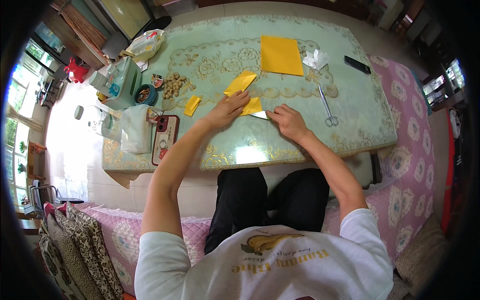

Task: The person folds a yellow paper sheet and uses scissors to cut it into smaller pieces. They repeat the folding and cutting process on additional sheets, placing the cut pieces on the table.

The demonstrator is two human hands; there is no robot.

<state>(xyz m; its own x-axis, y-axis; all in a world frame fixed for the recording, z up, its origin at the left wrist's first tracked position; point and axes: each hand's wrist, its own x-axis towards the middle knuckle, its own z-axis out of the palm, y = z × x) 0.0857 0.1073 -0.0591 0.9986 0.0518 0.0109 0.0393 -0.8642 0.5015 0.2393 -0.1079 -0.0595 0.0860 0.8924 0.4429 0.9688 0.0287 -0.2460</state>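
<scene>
My left hand [229, 108] presses flat on yellow paper on the table, fingers spread over it. One folded yellow piece [242, 81] shows beyond the fingers, and a yellow paper part [252, 106] shows to their right. Whether these two join under the hand is hidden. In my right hand [288, 120] is a small knife, its blade [259, 115] lying at the near edge of the paper and partly beneath it. Most of the knife's handle is covered by my fingers. A small folded yellow paper [192, 105] lies left of my left hand.
Farther back lie a yellow paper stack [282, 55], crumpled white tissue [316, 59] and a black remote control [357, 64]. Metal scissors [327, 107] rest at right. Leftward are peanuts [173, 85], a blue bowl [146, 95], a phone [165, 139], a tissue pack [135, 129] and a plastic bottle [101, 122].
</scene>
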